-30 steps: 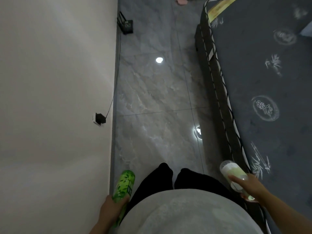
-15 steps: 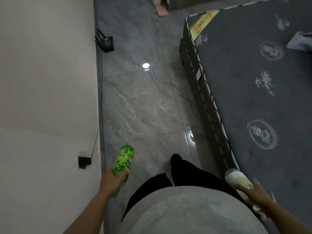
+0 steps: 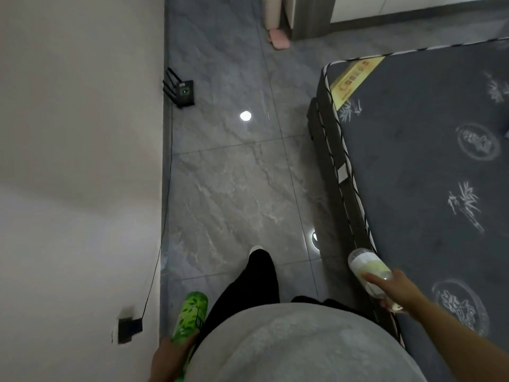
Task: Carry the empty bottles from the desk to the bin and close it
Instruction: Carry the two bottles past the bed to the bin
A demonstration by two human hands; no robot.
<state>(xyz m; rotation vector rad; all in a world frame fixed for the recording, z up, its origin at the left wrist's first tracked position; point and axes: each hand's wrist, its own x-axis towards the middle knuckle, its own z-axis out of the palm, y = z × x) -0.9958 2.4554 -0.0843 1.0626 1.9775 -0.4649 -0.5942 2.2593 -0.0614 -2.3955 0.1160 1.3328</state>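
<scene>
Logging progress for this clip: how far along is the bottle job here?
Done: both bottles are picked up. The left hand holds the green bottle; the right hand holds the pale bottle. In hand: carrying them along the floor between wall and mattress. Left: reaching the bin, dropping both in and closing it. No bin can be made out.

A green bottle [image 3: 190, 315] with a leaf-pattern label sits at the lower centre-left of the frame, its base end pointing up-frame. A clear bottle [image 3: 371, 274] with a pale green and white label lies tilted at lower right, base toward upper left.
</scene>
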